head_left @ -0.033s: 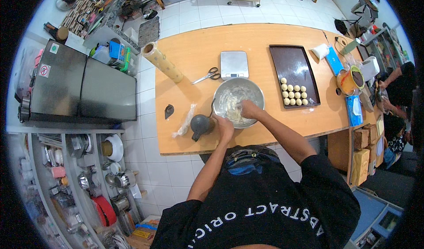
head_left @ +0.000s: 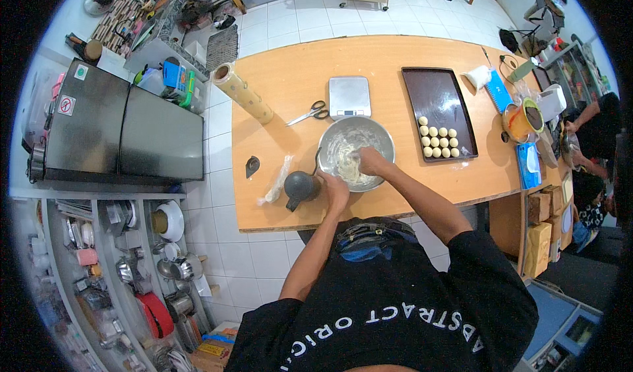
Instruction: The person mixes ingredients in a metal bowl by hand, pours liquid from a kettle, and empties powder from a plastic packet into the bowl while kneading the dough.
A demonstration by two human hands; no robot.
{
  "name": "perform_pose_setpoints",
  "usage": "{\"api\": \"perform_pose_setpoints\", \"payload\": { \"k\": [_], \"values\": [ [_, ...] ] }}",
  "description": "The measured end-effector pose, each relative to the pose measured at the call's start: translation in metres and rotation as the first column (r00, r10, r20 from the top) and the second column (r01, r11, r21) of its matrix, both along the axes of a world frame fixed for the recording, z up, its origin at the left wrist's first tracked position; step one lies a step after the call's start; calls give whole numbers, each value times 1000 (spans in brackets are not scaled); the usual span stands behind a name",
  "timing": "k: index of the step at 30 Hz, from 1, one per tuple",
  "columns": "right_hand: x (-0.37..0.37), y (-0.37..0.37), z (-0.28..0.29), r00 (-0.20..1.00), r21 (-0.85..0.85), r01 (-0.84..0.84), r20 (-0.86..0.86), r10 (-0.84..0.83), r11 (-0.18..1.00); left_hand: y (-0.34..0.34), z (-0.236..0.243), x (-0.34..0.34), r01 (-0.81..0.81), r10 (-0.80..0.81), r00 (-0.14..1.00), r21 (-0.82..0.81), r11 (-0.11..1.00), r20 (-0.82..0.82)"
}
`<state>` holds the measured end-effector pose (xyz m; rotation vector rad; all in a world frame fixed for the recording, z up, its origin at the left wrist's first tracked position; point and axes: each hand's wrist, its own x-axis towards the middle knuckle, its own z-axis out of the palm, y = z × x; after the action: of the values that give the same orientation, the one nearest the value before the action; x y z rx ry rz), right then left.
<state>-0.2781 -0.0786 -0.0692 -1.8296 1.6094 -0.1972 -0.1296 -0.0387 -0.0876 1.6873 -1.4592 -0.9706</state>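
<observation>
A metal mixing bowl (head_left: pixel 389 141) holds a pale, creamy mixture (head_left: pixel 344 162) that is smeared up its inner wall. My left hand (head_left: pixel 336 188) grips the bowl's near-left rim. Over the mixture, my right hand (head_left: pixel 373 162) is closed, fingers down inside the bowl; whatever it holds is hidden. Just left of my left hand stands a dark round jug or pot (head_left: pixel 301 187) with a spout. Behind the bowl lies a flat silver kitchen scale (head_left: pixel 349 95). Black-handled scissors (head_left: pixel 316 111) rest beside the scale.
A dark baking tray (head_left: pixel 435 95) on the right carries several pale dough balls (head_left: pixel 435 141). On the wooden table (head_left: pixel 310 62) are a roll of plastic film (head_left: pixel 244 95), a clear plastic bag (head_left: pixel 277 182) and a dark piping tip (head_left: pixel 252 166). Another person's hand (head_left: pixel 587 164) shows at the far right.
My right hand has shifted very slightly within the bowl. The bowl and my left hand stay put.
</observation>
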Motion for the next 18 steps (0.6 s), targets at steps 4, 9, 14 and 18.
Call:
{"api": "perform_pose_setpoints", "payload": {
  "k": [4,9,14,18],
  "values": [
    [-3,-9,-41,980,-75,5,-199,-20,997,-1,19,-11,24,-28,999,147,989,26],
    [21,6,-12,951,-123,-215,-251,180,969,-1,3,-2,-7,7,1000,88,996,-2],
    [19,32,-5,898,-65,-351,-305,316,934,-4,-10,0,-17,18,997,-6,1000,70],
    [-5,25,-16,915,11,-272,-307,262,962,-5,4,-6,23,-25,1000,169,985,9]
  ]
}}
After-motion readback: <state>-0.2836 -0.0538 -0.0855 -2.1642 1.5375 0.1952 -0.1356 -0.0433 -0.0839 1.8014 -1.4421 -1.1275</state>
